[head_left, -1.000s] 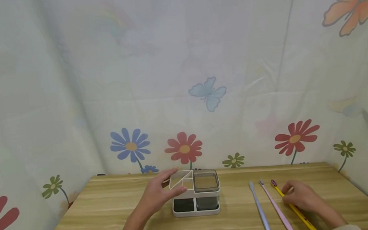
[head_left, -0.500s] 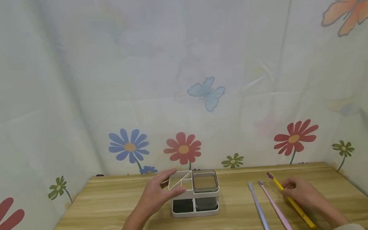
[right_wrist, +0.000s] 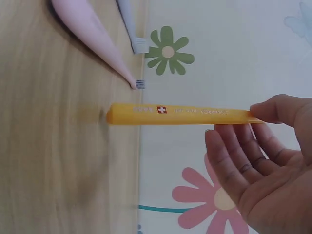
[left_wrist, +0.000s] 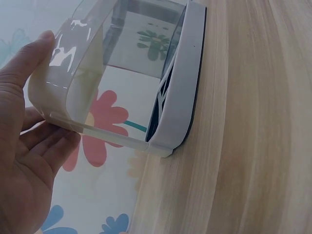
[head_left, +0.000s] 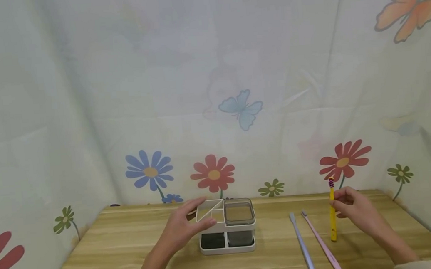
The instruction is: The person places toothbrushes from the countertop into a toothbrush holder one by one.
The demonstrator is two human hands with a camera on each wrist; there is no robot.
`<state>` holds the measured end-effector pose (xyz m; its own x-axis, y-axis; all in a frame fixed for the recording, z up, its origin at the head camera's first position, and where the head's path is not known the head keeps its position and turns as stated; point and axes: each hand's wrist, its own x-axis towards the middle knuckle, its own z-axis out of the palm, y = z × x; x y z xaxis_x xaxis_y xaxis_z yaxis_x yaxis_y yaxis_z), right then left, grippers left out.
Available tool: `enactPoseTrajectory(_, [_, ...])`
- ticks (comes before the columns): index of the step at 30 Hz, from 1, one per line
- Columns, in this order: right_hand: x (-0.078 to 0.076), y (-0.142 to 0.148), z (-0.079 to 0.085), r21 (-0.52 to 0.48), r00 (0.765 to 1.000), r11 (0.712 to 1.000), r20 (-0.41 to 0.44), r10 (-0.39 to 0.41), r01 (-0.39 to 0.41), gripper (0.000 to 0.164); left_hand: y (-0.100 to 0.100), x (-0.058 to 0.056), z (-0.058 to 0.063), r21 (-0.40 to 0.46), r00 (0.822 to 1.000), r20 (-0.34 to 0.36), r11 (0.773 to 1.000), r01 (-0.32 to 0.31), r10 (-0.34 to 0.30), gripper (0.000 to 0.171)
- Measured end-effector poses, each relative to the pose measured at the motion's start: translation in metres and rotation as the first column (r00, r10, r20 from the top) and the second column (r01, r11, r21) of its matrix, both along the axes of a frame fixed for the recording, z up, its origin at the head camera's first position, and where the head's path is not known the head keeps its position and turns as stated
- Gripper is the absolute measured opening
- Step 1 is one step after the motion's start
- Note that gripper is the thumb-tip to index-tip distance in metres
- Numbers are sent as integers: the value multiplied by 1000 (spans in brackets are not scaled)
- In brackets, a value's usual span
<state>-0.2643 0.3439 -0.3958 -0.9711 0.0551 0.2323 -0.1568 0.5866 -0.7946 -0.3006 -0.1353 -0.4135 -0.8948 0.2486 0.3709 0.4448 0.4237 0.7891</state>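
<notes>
We are gripping the white two-tier holder (head_left: pixel 227 250) at its left side with the left hand (head_left: pixel 182 226). We are setting the thumb against the front corner of the upper tier and curving the fingers around the rear corner, so the tier is sitting between them. The holder is standing upright on the wooden table (head_left: pixel 281 265), left of the toothbrushes. Its upper left section is showing slanted and straight dividers; its right section is holding a translucent grey cup (head_left: pixel 240 223). The base is showing a dark lining.

We are pinching the yellow toothbrush (head_left: pixel 333 220) between the thumb and fingers of the right hand (head_left: pixel 361 214). We are gripping it near the bristle end and bending the fingers loosely. The yellow toothbrush is standing nearly upright, bristles upward, well to the right of the holder. We are not able to tell whether its lower end is touching the table. In the right wrist view, its handle is displaying a white cross on a red square, beside small lettering.

Between the holder and the yellow toothbrush, the blue toothbrush (head_left: pixel 303 245) and the pink toothbrush (head_left: pixel 322 243) are lying side by side, heads pointing toward the flowered backdrop (head_left: pixel 160 92).
</notes>
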Motion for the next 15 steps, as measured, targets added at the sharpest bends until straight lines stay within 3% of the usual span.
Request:
enactPoseTrajectory(7, [5,-4,3,-20,995,1000,-95,-2,0,29,0,0,-1,13,1000,6,1000,4,-4,68])
enactPoseTrajectory(15, [3,-4,-1,11,992,1000,-127,-11,12,27,0,0,-1,30,1000,9,999,12,-13,67])
